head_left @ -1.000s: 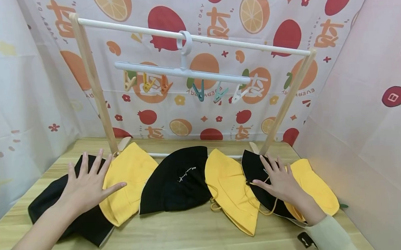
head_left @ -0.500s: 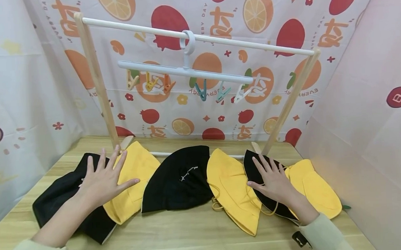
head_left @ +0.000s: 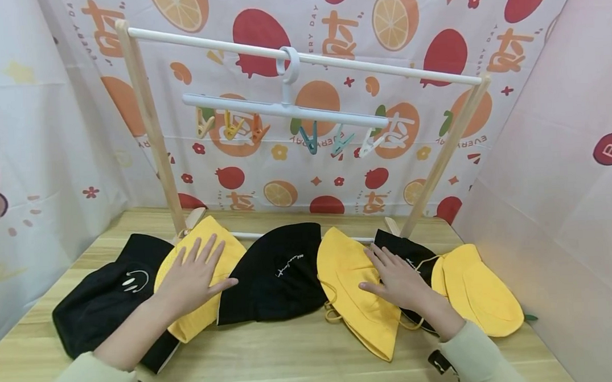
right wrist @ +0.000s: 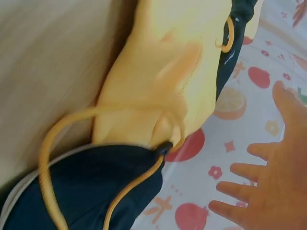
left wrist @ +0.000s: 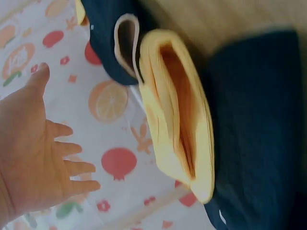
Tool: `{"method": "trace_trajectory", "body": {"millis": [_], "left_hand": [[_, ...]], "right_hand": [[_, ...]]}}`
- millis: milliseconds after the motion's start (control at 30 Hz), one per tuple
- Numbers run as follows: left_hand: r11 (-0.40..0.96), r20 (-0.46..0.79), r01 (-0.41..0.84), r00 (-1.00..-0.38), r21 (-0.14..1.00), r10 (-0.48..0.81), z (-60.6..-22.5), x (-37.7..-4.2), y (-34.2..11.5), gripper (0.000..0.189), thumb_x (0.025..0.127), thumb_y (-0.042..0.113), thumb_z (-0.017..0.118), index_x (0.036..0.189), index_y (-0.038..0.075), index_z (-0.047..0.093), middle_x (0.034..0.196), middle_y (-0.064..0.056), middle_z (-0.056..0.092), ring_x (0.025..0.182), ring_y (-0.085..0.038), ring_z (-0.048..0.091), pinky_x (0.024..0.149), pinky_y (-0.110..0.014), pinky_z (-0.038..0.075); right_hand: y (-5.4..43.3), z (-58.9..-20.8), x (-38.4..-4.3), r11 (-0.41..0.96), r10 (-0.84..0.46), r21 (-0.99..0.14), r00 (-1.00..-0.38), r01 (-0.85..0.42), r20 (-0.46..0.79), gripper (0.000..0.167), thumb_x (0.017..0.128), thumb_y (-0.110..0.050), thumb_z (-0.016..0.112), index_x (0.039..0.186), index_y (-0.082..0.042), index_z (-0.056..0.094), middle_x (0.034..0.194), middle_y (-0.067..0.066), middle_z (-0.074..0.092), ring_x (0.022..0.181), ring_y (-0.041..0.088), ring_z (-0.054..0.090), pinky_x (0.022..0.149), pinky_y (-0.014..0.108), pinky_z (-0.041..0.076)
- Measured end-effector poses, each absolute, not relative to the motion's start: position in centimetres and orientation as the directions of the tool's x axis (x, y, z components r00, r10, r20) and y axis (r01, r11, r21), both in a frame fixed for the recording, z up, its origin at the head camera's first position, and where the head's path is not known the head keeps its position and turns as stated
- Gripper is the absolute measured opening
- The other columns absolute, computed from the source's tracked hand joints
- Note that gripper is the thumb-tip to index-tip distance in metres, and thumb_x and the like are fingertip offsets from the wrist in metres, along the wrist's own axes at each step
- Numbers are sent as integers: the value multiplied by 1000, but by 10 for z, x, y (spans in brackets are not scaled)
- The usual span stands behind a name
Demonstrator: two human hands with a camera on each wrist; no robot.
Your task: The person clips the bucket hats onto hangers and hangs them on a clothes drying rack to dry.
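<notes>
My left hand (head_left: pixel 189 281), fingers spread straight, hovers over a yellow bucket hat (head_left: pixel 231 248); its thumb overlaps the black bucket hat (head_left: pixel 274 289) in the middle. To its left lies a black hat (head_left: pixel 102 294) with an embroidered smiley face. My right hand (head_left: pixel 402 281), also spread, is over a yellow hat with a cord (head_left: pixel 355 320) and a black hat (head_left: pixel 406 246) beside it. A further yellow hat (head_left: pixel 485 291) lies at the far right. In both wrist views, the left palm (left wrist: pixel 36 153) and right palm (right wrist: pixel 268 184) hold nothing and appear apart from the hats.
Behind the hats stands a wooden rack with a white top rod (head_left: pixel 217 44). From it hangs a pale blue hanger (head_left: pixel 282 108) with several coloured clips, such as a dark teal clip (head_left: pixel 310 139). Fruit-patterned cloth (head_left: pixel 295 186) backs the wooden table (head_left: pixel 272 357).
Both hands have moved inward toward the middle above the hats. The smiley on the left black hat has come into view. The hats have stayed in place; the head view has shifted slightly.
</notes>
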State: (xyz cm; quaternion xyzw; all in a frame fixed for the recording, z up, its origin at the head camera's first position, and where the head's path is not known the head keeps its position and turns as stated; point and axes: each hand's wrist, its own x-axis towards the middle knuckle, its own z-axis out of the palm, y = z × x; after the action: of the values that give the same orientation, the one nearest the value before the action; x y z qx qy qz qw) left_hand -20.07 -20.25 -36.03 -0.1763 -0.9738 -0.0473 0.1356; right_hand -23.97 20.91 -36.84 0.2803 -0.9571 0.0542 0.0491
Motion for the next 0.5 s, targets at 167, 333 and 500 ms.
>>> {"method": "trace_trajectory", "body": {"millis": [167,333,500], "left_hand": [[896,283,444,-862,25,420,-376,-204,-175,77,85,54,54,133,-4,42,138,-25,34,124,-46,30,96,-59,25],[845,203,532,-835,55,512,-388,-203,-145,76,86,53,53,134,-4,41,140,-24,32,125,-44,30,96,-56,27],[829,138,557,-825,44,548,-395,-203,-128,81,80,51,62,136,-3,39,141,-23,31,124,-45,31,97,-55,28]], "right_hand": [[190,-372,-241,800,-590,-52,-800,-598,110,77,90,-54,47,145,-5,25,147,16,23,131,35,25,102,50,24],[169,-379,-240,764,-643,-9,-763,-645,70,70,90,-49,51,141,-5,34,144,15,30,130,36,27,101,50,26],[150,-390,-239,716,-698,18,-715,-698,48,66,89,-42,57,140,-6,36,142,14,33,128,34,31,100,46,28]]}}
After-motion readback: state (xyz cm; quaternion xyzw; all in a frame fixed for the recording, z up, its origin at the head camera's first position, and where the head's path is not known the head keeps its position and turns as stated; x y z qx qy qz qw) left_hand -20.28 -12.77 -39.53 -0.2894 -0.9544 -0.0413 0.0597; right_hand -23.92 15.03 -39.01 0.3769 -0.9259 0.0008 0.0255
